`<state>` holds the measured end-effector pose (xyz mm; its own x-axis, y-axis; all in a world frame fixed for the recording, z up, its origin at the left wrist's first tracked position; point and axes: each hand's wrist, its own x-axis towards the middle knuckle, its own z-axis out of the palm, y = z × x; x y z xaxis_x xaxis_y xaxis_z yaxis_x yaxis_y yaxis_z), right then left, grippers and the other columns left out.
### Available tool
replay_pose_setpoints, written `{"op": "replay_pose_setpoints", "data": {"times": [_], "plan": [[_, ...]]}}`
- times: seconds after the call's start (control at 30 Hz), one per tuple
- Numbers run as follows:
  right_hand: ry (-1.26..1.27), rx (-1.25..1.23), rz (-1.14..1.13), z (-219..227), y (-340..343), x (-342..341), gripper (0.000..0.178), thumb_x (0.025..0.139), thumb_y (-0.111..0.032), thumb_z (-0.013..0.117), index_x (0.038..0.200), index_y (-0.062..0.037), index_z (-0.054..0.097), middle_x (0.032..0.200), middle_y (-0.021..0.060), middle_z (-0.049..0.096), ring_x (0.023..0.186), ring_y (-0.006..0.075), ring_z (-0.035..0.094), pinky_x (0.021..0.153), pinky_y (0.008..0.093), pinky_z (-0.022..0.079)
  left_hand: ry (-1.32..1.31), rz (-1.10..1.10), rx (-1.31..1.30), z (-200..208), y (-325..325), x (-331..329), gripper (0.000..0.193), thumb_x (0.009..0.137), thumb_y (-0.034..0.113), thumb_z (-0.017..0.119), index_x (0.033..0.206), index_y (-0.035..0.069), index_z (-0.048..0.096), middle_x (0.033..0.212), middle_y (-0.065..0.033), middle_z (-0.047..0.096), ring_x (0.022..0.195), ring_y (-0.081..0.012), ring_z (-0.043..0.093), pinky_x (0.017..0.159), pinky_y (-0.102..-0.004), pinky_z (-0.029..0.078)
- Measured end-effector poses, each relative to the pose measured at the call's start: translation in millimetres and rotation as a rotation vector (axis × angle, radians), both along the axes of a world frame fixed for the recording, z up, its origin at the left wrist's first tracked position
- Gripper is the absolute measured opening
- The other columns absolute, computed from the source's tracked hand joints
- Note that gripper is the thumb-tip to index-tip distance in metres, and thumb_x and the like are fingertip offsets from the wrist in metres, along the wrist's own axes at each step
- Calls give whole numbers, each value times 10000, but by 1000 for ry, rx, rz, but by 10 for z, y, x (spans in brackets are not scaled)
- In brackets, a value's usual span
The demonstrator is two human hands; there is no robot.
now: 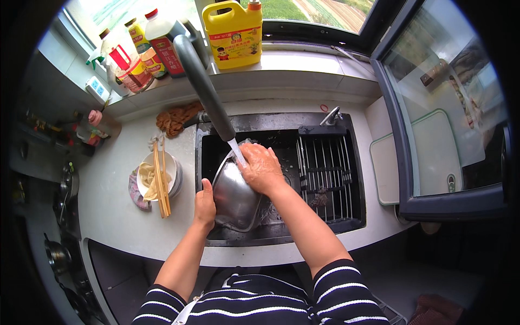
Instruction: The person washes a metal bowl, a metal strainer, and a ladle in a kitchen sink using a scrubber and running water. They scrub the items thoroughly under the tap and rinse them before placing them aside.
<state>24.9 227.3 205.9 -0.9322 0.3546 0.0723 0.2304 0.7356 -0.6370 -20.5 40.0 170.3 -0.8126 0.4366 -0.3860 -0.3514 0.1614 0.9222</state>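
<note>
Leaning bowl (pixel 236 197), between left grip (pixel 205 206), right grip (pixel 262 169)

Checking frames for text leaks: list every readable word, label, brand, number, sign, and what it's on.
I won't copy wording; locations only.
Yellow jug: printed front, larger characters partly legible.
Red-capped bottle: pale characters on red.
Yellow-labelled bottle: too small to read.
Red-handled bottle: too small to read.
Metal bowl: none seen.
</note>
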Motion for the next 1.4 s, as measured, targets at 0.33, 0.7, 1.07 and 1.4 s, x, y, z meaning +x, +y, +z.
{"op": "replay_pose_setpoints", "data": {"times": [0.33, 0.7, 1.07, 1.4], "plan": [[206, -1692, -548, -1172, 502, 514, 359, 946, -350, 452, 1109, -72, 609, 1058, 60, 632, 967, 192, 576, 884, 339, 442, -400, 228, 264, 274, -99, -77, 476, 945, 487, 403, 973, 56, 602, 846, -34, 607, 731, -142, 581, 647, -276, 488], [639, -1476, -736, -1467, -36, 925, 542, 989, -430, 259, 1332, -35, 403, 1334, 98, 449, 1230, 223, 406, 1049, 336, 282, -710, 409, 315, 173, 467, -304, 612, 964, 500, 239, 1182, -32, 450, 1123, -211, 557, 1027, -364, 568, 857, -549, 482], [167, 107, -191, -381, -448, 615, 412, 920, -294, 480, 1330, -267, 461, 1472, 95, 252, 1356, 376, 172, 1067, 563, 159, -505, 39, 341, 385, 875, -166, 546, 985, 454, 239, 1197, 8, 473, 1184, -131, 544, 1073, -259, 541, 916, -413, 440], [259, 148, 155, -253, -332, 612, 412, 851, -189, 546, 1262, -214, 538, 1418, 61, 375, 1337, 365, 246, 1054, 566, 185, -641, 106, 489, 168, 628, -346, 520, 999, 378, 211, 1230, -34, 428, 1217, -191, 519, 1153, -305, 502, 969, -457, 416]]}}
